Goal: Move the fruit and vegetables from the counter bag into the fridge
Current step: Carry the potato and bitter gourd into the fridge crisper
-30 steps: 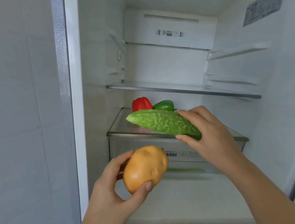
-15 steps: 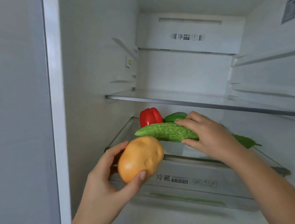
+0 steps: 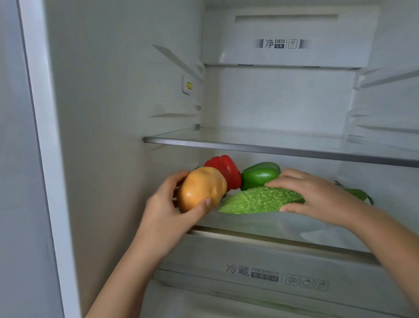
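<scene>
Left hand [image 3: 169, 206] cups smooth tan potato [image 3: 201, 189], fingers curled round it; right hand [image 3: 318, 195] grips knobbly green bitter gourd [image 3: 258, 200] by thick end, both over glass shelf [image 3: 298, 231]. Seem firm, light; potato slicker. Behind: red pepper [image 3: 225, 167], green pepper [image 3: 260, 174].

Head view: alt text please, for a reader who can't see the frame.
Inside an open fridge, the person's left hand grips a potato and the right hand grips a bitter gourd, both at the lower glass shelf above the crisper drawer. A red bell pepper and a green bell pepper sit behind them on that shelf.
</scene>
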Tool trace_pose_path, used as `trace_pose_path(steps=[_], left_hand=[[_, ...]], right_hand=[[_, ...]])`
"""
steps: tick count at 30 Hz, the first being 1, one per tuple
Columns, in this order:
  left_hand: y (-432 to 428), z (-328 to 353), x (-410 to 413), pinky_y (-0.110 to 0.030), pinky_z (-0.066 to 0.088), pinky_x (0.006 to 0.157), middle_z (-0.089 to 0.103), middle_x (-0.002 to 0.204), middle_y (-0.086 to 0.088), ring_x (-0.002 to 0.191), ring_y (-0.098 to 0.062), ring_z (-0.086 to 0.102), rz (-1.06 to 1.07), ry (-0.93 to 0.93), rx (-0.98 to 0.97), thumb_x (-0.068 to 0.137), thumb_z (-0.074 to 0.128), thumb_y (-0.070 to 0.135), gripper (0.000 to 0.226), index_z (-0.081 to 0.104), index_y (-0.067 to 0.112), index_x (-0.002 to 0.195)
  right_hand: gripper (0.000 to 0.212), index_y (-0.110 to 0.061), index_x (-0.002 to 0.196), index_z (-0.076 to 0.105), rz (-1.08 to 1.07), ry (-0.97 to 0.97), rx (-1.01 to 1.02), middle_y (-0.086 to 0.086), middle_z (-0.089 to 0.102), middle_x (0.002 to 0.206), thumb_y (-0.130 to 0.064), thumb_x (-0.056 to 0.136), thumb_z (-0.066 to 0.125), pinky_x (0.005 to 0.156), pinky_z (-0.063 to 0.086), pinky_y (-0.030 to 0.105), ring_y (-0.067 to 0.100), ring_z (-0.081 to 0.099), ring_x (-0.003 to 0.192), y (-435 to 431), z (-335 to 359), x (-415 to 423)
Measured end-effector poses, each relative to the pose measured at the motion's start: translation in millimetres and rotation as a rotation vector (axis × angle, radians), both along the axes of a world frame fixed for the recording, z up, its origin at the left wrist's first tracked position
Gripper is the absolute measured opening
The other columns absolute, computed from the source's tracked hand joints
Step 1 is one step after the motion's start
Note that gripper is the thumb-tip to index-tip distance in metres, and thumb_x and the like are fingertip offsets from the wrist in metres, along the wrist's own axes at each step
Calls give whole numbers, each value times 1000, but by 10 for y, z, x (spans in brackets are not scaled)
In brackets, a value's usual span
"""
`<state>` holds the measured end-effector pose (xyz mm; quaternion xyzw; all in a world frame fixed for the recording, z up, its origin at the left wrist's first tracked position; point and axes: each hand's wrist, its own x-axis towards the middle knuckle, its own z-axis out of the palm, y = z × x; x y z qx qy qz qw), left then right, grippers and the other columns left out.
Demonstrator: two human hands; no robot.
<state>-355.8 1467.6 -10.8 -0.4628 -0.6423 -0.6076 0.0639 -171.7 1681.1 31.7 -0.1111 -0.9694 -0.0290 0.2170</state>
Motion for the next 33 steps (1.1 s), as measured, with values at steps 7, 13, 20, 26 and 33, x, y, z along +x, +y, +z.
trace_pose_path(steps=[7,13,20,26,33], left_hand=[[165,72,-183,-2,42,66,58,103,5,87,3,54,-63,12,-130,73,75,14,48,51,25,114],[201,86,-236,2,39,73,56,117,2,97,-5,55,-187,-30,-181,78,71,11,54,50,26,125],[235,56,-220,0,40,70,56,103,17,90,8,54,-189,-38,-166,59,75,31,63,47,36,115],[233,35,-204,-3,42,73,55,106,15,93,0,56,-165,-12,-165,57,75,34,72,45,35,122],[209,-21,-146,-7,34,79,52,121,9,108,-8,50,-37,119,-139,64,81,34,83,40,26,135]], right_hand=[[56,-51,123,37,10,-47,-11,-16,42,118,-28,82,67,77,37,10,0,47,100,176,11,29],[57,-57,114,34,35,-47,-68,-17,43,115,-25,81,68,83,40,18,-1,47,102,218,20,27],[58,-54,118,39,16,24,-60,-24,41,111,-28,77,71,74,35,6,-5,48,97,172,-29,54],[59,-51,118,40,17,86,-80,-26,40,109,-30,75,73,77,32,2,-7,46,98,124,-49,85],[57,-42,125,45,-27,110,-79,-14,45,110,-34,75,71,84,37,16,1,47,99,24,-46,130]])
